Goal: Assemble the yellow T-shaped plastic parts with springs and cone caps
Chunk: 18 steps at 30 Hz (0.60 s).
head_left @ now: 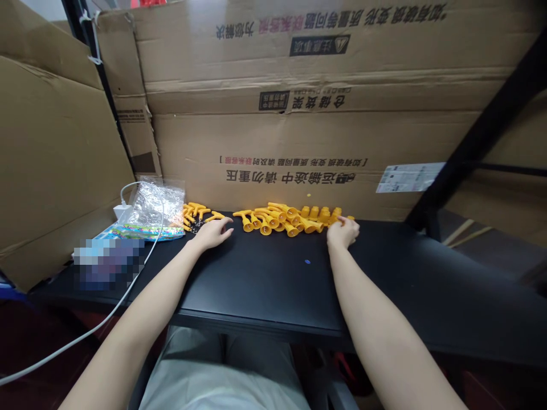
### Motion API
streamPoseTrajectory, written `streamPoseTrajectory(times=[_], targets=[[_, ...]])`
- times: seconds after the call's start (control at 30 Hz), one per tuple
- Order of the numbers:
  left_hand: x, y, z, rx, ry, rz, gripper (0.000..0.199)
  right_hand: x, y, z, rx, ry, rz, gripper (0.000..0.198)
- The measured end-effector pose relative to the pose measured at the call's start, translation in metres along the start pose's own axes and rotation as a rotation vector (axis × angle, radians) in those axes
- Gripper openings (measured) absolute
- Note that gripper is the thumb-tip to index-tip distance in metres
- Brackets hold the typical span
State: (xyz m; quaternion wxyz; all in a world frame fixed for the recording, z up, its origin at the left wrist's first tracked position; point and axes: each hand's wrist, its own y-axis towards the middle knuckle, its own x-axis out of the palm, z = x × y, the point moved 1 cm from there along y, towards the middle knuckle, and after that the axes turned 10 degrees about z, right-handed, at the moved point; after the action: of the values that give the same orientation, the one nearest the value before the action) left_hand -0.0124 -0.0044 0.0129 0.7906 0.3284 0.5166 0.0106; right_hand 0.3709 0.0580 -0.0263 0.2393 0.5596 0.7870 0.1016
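Note:
My left hand [212,233] is over the table's left part, fingers stretched and thumb apart, beside some yellow Y-shaped plastic pieces [199,210]. Small dark chain-like bits [196,226] lie among those pieces. My right hand [344,232] is at the right end of the row, fingers curled in at several small yellow cup-shaped pieces [324,214]. Whatever its fingertips hold is hidden. Between the hands, yellow trumpet-shaped pieces [273,221] lie heaped, their flared mouths towards me.
A large printed cardboard sheet [299,131] stands behind the black table [265,279]. On the left are a clear plastic bag [156,202], a blurred-out item [109,262] and a white cable [123,299] running off the edge. A black metal post [474,136] slants on the right.

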Motion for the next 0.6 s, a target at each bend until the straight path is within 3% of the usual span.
streamPoseTrajectory(times=[0.07,0.27,0.47,0.6], targets=[[0.0,0.0,0.0,0.001,0.0,-0.003,0.034,0.002,0.002,0.008,0.058,-0.039,-0.044,0.034],[0.0,0.001,0.0,0.015,0.007,-0.022,0.031,0.012,0.006,0.012,0.06,-0.177,-0.19,0.035],[0.0,0.002,0.0,0.037,0.016,-0.058,0.028,0.016,0.009,0.015,0.044,-0.19,-0.194,0.039],[0.002,0.003,-0.004,-0.015,0.053,-0.027,0.027,0.011,0.002,0.009,0.007,-0.195,-0.115,0.043]])
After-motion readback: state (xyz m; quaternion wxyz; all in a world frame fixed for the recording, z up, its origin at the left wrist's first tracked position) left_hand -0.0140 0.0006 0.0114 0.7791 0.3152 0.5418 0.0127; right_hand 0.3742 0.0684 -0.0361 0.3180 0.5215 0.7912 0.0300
